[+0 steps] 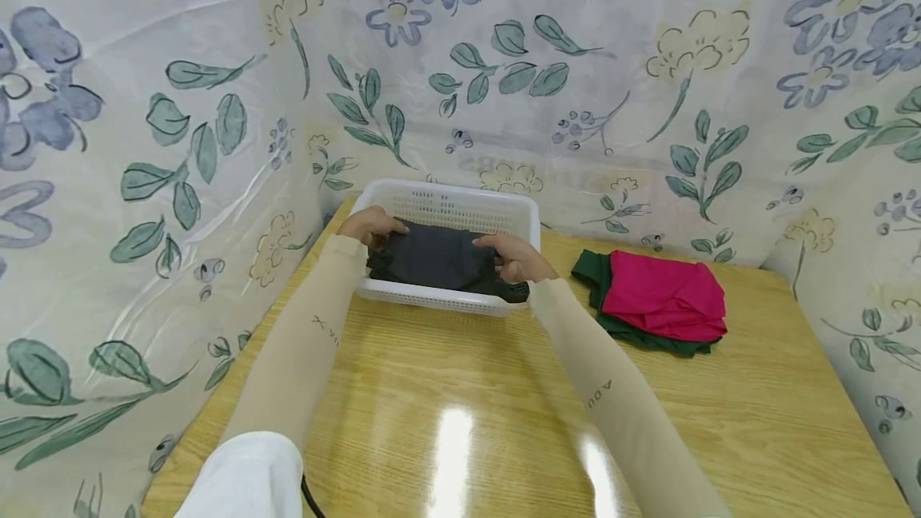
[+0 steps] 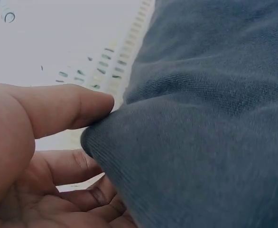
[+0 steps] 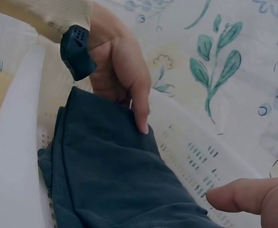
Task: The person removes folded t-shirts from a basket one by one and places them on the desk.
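A dark grey folded cloth [image 1: 437, 256], apparently a garment, lies in a white perforated plastic basket [image 1: 453, 298]. My left hand [image 1: 372, 225] pinches its left edge. In the left wrist view, the left thumb [image 2: 77, 105] lies on top of the cloth [image 2: 191, 156] and the other fingers are beneath its corner. My right hand [image 1: 520, 257] grips the right end of the cloth, with curled fingers. In the right wrist view, only the right thumb [image 3: 245, 195] shows, at the cloth's edge; its other fingers are hidden there.
On the wooden table [image 1: 403, 390], right of the basket, a pink folded cloth [image 1: 665, 294] lies on a dark green cloth [image 1: 593, 268]. A floral curtain [image 1: 612, 126] hangs behind the table and along both sides.
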